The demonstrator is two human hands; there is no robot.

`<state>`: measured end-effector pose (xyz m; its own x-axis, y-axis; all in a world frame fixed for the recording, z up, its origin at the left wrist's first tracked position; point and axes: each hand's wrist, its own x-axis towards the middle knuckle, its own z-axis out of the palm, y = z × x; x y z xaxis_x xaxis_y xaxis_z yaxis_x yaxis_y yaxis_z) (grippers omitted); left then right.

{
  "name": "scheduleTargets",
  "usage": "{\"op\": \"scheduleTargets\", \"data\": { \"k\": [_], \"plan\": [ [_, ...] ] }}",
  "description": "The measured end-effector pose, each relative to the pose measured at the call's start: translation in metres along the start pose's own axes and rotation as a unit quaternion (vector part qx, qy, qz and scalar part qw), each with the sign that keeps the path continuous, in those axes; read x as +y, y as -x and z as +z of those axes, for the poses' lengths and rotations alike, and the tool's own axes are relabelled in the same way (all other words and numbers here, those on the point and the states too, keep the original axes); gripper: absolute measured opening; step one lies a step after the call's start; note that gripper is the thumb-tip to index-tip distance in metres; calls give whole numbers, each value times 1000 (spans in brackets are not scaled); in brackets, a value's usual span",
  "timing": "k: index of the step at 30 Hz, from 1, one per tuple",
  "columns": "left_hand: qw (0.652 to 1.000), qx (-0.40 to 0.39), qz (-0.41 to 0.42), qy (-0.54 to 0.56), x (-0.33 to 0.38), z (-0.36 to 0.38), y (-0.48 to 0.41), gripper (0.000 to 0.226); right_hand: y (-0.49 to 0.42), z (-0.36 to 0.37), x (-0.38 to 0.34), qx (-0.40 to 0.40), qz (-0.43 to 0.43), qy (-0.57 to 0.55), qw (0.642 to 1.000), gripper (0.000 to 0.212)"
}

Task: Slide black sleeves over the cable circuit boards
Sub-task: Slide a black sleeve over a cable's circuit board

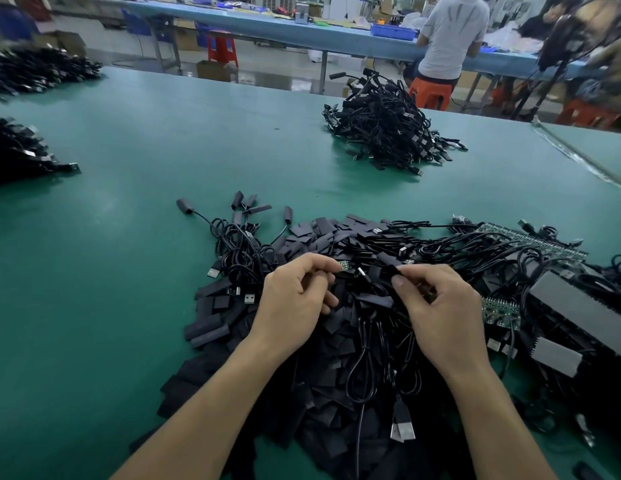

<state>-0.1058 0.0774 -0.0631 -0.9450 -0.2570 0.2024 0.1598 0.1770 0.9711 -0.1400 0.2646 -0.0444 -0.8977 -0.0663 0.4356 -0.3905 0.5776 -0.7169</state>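
Head camera: the left hand (295, 296) pinches a small green circuit board (344, 265) between thumb and fingertips, with the board's end poking out toward the right hand (437, 306). The right hand pinches a black sleeve (388, 271) between thumb and forefinger, near the board but apart from it. Under both hands a heap of loose sleeves (323, 344) lies tangled with cables (371, 368) on the green table (129, 168). Well beyond the right hand sits another pile (382, 129), seemingly of cables already sleeved. The step in hand looks to be threading. To do it well, the right thumb and finger should squeeze the flat sleeve's edges so its mouth opens. That mouth should then be lined up square with the board's end and pushed along until the board is covered, while the left hand keeps the board steady.
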Motion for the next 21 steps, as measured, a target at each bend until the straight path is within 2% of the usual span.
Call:
{"op": "scheduleTargets", "data": {
  "k": [2, 4, 8, 12, 17, 21],
  "plan": [
    [1000, -6, 5, 4, 1, 1, 0, 25, 1, 1, -4, -42, -14, -41, 998, 31],
    [999, -30, 20, 7, 2, 1, 2, 8, 2, 3, -6, -97, -28, -55, 993, 28],
    [997, -56, 44, 11, 3, 0, 4, 14, 6, 6, -5, -146, -65, -47, 986, 25],
    [998, -47, 37, 7, 2, 2, 2, 11, 6, 5, -4, -137, -56, -86, 985, 31],
    [998, -57, 30, 6, 2, 4, 1, 7, 8, 10, -11, -87, -143, 26, 986, 33],
    [998, -59, 27, 10, 1, 3, 1, 15, 10, 12, -13, -38, -171, 75, 982, 29]
  ]
}}
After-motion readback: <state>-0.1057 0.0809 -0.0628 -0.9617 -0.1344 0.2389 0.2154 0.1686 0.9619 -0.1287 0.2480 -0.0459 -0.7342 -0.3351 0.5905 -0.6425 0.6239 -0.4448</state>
